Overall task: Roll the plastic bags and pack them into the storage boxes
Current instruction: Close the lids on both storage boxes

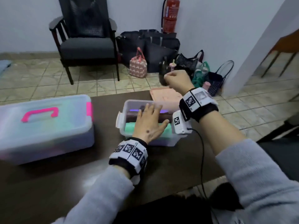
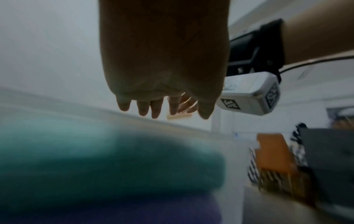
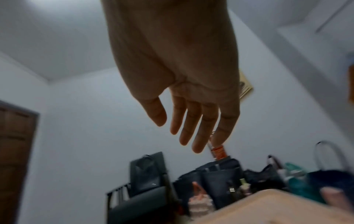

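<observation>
A small clear storage box [image 1: 121,110] stands on the middle of the dark table. It holds a green rolled bag [image 1: 129,127] at the near side and a brown rolled bag [image 1: 131,114] behind it. My left hand [image 1: 150,117] lies flat over these rolls with its fingers spread and straight. In the left wrist view the left hand [image 2: 162,104] stretches over the green roll [image 2: 105,159], with a purple roll [image 2: 124,212] below it. My right hand [image 1: 175,78] is raised above the pink lid [image 1: 165,96] and holds nothing. The right wrist view shows the right hand [image 3: 189,124] with relaxed, straight fingers.
A larger clear storage box [image 1: 45,125] with a pink handle and shut lid stands at the left of the table [image 1: 64,183]. A black cable [image 1: 201,159] hangs from my right wrist. On the floor beyond are a black armchair [image 1: 87,44], several bags [image 1: 161,50] and a fire extinguisher [image 1: 171,15].
</observation>
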